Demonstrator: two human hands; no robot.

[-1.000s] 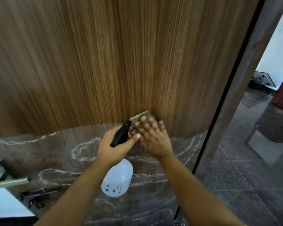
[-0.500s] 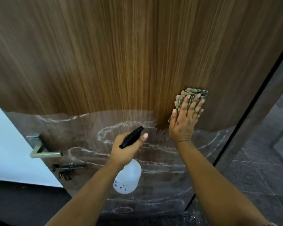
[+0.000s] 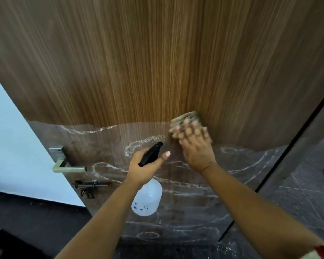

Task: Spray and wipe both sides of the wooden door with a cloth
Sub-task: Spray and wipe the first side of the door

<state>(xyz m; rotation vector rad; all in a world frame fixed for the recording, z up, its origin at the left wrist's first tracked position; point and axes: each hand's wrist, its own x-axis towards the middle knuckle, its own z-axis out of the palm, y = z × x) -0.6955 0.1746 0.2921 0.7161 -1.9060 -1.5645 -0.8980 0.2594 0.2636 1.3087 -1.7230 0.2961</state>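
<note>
Head view looks down along a wooden door (image 3: 157, 62) whose upper part has a brown vertical grain and whose lower part is a dark marbled panel with pale swirling veins. The right hand (image 3: 195, 146) lies flat against the door just right of the picture's centre, at about 2 o'clock from the left hand, with its fingers (image 3: 187, 130) stretched out and spread over a folded greenish cloth (image 3: 185, 117), pressing it onto the wood right at the line where the grain meets the marbled panel. The hand and cloth are blurred, so finer detail of the fingers cannot be made out. The left hand (image 3: 144, 167) sits near the centre, a little below and left of the right one and not touching it. Its fingers are wrapped round the black trigger head (image 3: 151, 154) of a spray bottle (image 3: 148, 199), the thumb lying along the top; the translucent white body hangs below the hand toward 6 o'clock, and the nozzle points up toward the door at about 1 o'clock. At 9 o'clock from the left hand a squared metal door handle (image 3: 67, 168) projects from the door's edge, and just below it, toward 7 o'clock, sits a small dark latch fitting (image 3: 90, 186). Beyond that edge is a pale wall (image 3: 11, 146). At the right, around 3 o'clock, a dark door frame (image 3: 295, 139) slants down, with grey floor tiles (image 3: 307, 199) past it.
</note>
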